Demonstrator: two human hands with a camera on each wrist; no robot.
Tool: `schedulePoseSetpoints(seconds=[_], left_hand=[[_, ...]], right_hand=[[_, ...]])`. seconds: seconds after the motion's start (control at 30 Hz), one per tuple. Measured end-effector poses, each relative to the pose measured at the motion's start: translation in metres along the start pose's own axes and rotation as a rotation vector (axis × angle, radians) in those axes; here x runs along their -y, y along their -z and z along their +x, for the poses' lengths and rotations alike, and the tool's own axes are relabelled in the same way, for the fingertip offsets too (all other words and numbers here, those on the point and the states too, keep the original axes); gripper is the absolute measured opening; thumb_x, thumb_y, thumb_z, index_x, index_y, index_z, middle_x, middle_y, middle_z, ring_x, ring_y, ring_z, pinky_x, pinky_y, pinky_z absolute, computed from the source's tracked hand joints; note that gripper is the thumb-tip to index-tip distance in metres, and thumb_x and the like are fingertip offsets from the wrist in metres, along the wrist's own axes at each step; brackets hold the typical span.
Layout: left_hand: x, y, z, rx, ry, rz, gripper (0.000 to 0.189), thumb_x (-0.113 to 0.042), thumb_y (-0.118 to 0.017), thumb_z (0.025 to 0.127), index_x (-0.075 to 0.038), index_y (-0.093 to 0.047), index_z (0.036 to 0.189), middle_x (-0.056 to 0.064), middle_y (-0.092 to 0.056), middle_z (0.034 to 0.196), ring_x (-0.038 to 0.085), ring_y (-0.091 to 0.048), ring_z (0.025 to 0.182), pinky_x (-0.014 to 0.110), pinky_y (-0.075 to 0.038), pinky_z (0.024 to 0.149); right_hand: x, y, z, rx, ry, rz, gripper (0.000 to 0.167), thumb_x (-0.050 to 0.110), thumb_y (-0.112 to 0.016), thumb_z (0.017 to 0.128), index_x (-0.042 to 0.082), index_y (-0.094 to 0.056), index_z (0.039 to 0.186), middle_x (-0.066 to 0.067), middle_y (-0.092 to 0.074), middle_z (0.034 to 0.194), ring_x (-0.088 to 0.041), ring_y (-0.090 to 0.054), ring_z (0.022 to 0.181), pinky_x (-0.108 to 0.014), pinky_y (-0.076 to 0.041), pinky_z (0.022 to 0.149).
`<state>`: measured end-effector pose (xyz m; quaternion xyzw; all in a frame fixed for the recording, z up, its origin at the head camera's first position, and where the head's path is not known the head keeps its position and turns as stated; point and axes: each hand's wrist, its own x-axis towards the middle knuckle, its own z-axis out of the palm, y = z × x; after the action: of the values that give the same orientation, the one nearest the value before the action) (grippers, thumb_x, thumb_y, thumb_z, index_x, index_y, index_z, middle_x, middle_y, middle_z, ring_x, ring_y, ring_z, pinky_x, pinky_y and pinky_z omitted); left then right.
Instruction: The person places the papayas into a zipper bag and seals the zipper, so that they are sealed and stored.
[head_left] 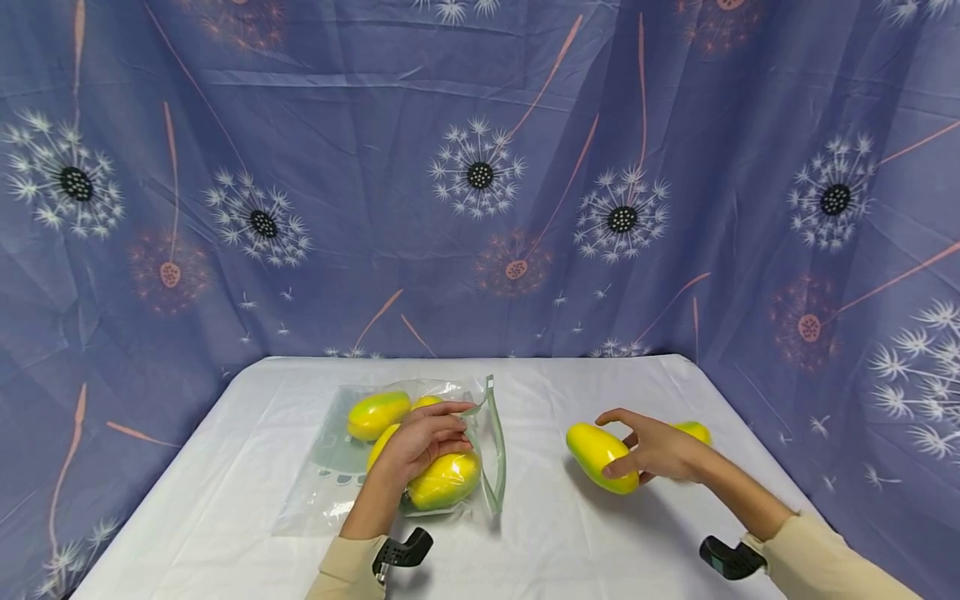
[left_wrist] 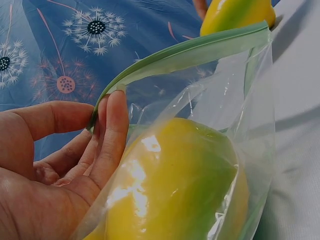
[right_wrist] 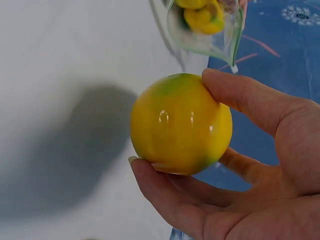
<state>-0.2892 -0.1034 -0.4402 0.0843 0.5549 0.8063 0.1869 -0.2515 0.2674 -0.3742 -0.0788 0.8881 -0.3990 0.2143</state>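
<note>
A clear zip bag [head_left: 303,508] with a green zip edge [left_wrist: 200,43] lies on its side, its mouth facing right and spread apart. Several yellow-green mangoes are inside, one at the back [head_left: 378,415] and one near the mouth [head_left: 444,485]. My left hand [head_left: 422,443] pinches the bag's zip edge between thumb and fingers. To the right of the mouth, my right hand [head_left: 663,447] grips another mango [head_left: 596,452] with thumb and fingertips around it, held above the table. Behind that hand a further mango [head_left: 697,431] is partly hidden.
The table [head_left: 540,542] wears a white cloth. A blue curtain with dandelion prints [head_left: 375,167] hangs behind it and along both sides. Each wrist carries a black camera mount, one on the left [head_left: 405,550] and one on the right [head_left: 731,560].
</note>
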Motion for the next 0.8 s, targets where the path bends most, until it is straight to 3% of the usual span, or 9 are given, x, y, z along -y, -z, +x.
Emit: schedulePoseSetpoints(seconds=[0.2,0.6,0.8], left_hand=[[0.001,0.0,0.001,0.001,-0.004,0.007,0.05,0.007,-0.056,0.095,0.012,-0.047,0.144,0.007,-0.067,0.107,0.018,-0.071,0.077,0.031,-0.064,0.08],[0.0,0.001,0.002,0.021,-0.017,-0.006,0.052,0.008,-0.056,0.095,0.014,-0.044,0.145,0.004,-0.068,0.087,0.018,-0.071,0.075,0.031,-0.064,0.079],[0.0,0.001,0.001,0.013,-0.023,-0.002,0.051,0.008,-0.056,0.095,0.014,-0.045,0.144,0.008,-0.069,0.101,0.018,-0.071,0.075,0.031,-0.064,0.078]], right_hand=[[0.016,-0.016,0.017,-0.009,0.003,0.004,0.076,0.02,-0.088,0.078,0.016,-0.049,0.143,-0.02,-0.06,0.122,-0.025,-0.066,0.095,-0.042,-0.064,0.076],[0.041,-0.038,0.049,-0.033,0.047,-0.007,0.071,0.018,-0.09,0.073,0.014,-0.054,0.134,-0.02,-0.06,0.128,-0.025,-0.066,0.101,-0.039,-0.062,0.074],[0.049,-0.049,0.064,-0.033,0.061,-0.002,0.068,0.017,-0.09,0.071,0.013,-0.057,0.13,-0.018,-0.063,0.125,-0.025,-0.066,0.1,-0.038,-0.062,0.074]])
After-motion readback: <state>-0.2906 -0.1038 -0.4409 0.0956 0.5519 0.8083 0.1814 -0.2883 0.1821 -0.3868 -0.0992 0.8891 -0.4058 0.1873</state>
